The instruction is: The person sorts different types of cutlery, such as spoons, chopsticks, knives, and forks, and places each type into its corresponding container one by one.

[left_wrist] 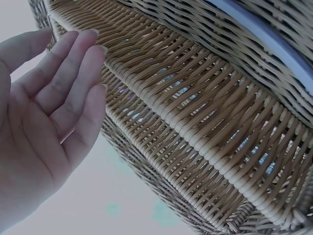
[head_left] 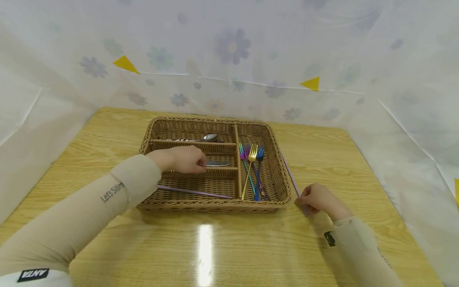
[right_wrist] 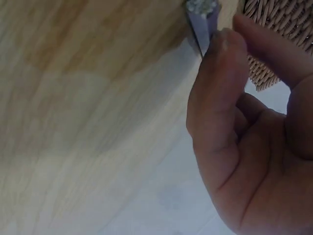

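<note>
In the head view, my left hand [head_left: 188, 159] is over the middle left compartment of the wicker basket [head_left: 215, 205]. A silver knife blade [head_left: 218, 163] shows just beyond its fingers. The left wrist view shows that hand [left_wrist: 54, 98] with fingers loosely extended and nothing between them. To the right of the basket, my right hand [head_left: 317, 199] pinches a long purple chopstick [head_left: 291, 175] near its closer end. Its glittery end [right_wrist: 201, 7] shows by the fingertips in the right wrist view. Another purple chopstick [head_left: 193, 192] lies in the front compartment.
Several forks, including a gold one [head_left: 253, 153] and a blue one [head_left: 259, 154], lie in the basket's right compartment. A silver spoon [head_left: 210, 138] lies in the back compartment. The wooden table [head_left: 150, 251] is bordered by a flowered white curtain [head_left: 229, 48].
</note>
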`<action>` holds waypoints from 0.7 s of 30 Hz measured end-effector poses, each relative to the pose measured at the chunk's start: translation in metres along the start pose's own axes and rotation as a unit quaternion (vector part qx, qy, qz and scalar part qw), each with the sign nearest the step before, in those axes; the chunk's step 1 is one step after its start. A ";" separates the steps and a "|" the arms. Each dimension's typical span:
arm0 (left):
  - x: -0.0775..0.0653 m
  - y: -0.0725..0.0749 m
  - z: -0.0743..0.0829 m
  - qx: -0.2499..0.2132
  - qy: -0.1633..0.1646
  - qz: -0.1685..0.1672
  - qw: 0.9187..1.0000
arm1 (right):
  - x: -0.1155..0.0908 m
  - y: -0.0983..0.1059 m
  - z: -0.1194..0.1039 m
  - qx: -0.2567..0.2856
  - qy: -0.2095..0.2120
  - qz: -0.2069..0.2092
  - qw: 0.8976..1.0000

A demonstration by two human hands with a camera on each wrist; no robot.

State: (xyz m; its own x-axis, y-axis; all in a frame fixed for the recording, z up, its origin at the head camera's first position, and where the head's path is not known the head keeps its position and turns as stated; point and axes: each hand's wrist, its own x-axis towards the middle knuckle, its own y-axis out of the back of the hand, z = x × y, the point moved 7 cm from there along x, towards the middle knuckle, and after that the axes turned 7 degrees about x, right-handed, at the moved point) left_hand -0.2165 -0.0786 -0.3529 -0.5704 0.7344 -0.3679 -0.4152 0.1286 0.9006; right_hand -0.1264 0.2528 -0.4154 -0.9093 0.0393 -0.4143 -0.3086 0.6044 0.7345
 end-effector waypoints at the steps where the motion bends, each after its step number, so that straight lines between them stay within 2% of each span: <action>1: 0.000 0.001 0.000 -0.002 0.001 0.005 1.000 | 0.000 0.000 0.000 -0.002 0.001 0.002 1.000; 12: 0.001 0.003 -0.005 -0.009 0.011 0.025 1.000 | 0.000 0.002 0.002 -0.030 -0.005 0.004 1.000; 17: 0.001 0.008 -0.008 -0.012 0.017 0.041 0.999 | 0.000 0.005 0.001 0.001 -0.003 0.005 1.000; 21: 0.002 0.009 -0.010 -0.009 0.029 0.041 0.999 | 0.000 0.009 -0.003 0.033 0.011 0.009 0.999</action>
State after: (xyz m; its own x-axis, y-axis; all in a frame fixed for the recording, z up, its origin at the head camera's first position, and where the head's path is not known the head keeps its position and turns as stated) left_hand -0.2288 -0.0828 -0.3478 -0.6430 0.7021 -0.3059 -0.3774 0.0571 0.9243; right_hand -0.1294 0.2560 -0.4075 -0.9202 0.0336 -0.3900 -0.2747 0.6544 0.7044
